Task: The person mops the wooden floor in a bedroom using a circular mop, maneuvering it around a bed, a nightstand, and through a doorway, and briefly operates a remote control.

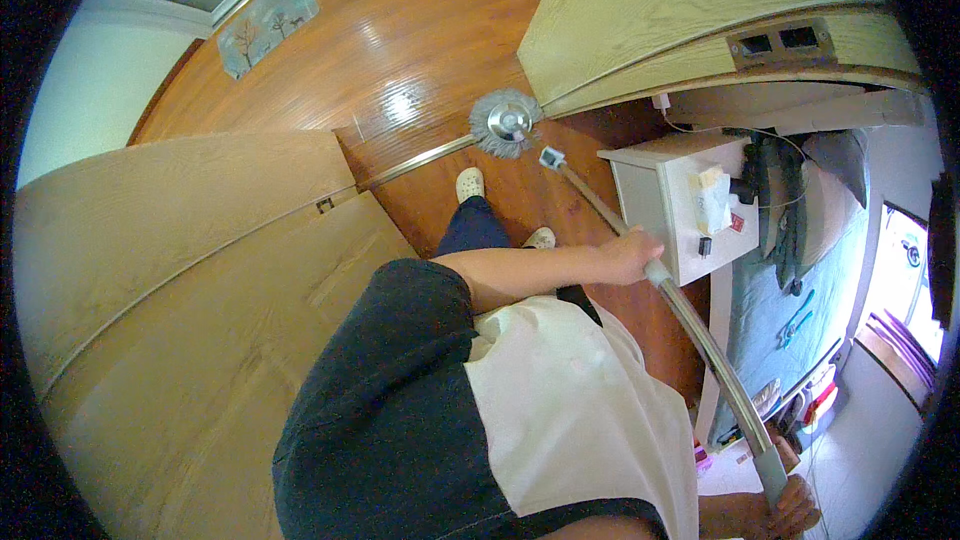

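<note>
A long silver-and-grey mop pole (705, 345) runs slantwise from the lower right up toward the middle of the picture. My left hand (632, 256) is wrapped round its middle, with that arm stretched across in front of me. Lower down, my right hand (792, 510) grips the grey end of the pole. The pole's far end carries a small white bracket (552, 157). Just beyond it, on the wooden floor by the doorway, lies a round mop head (505, 123) with grey fringe and a shiny metal centre. The bracket looks apart from the mop head.
A tan door (190, 330) stands at the left, and another pale wooden door (700, 10) at the upper right. A metal threshold strip (420, 160) crosses the floor near my feet. To the right are a white nightstand (655, 175) and a bed (790, 320).
</note>
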Tool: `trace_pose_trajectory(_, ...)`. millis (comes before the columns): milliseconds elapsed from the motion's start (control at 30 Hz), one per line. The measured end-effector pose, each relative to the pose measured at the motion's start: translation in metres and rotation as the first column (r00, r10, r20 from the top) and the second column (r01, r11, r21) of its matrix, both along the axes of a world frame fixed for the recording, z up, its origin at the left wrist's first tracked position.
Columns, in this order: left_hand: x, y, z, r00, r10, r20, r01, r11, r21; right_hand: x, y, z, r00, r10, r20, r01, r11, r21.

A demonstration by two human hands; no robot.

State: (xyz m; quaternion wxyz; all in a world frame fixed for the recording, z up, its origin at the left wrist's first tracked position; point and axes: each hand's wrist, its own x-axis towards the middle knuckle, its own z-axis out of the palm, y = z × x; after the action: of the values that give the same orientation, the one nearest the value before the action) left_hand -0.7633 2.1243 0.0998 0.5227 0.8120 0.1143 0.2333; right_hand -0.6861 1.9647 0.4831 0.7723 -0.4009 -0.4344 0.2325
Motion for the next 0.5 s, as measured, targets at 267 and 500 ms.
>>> trace_pose_trajectory(267,0.007,0.043,-0.01,0.988,-0.114,-0.106,0.112,0.993,-0.022,0.013,0.01,-0.028,0.975,-0.221,-0.009,0.221,0.973,0.06)
trace_pose_trajectory(500,-0.001,0.074,-0.016,0.946,-0.084,-0.312,0.098,0.995,0.029,0.022,0.03,-0.047,0.934,-0.345,-0.09,0.347,0.938,0.003)
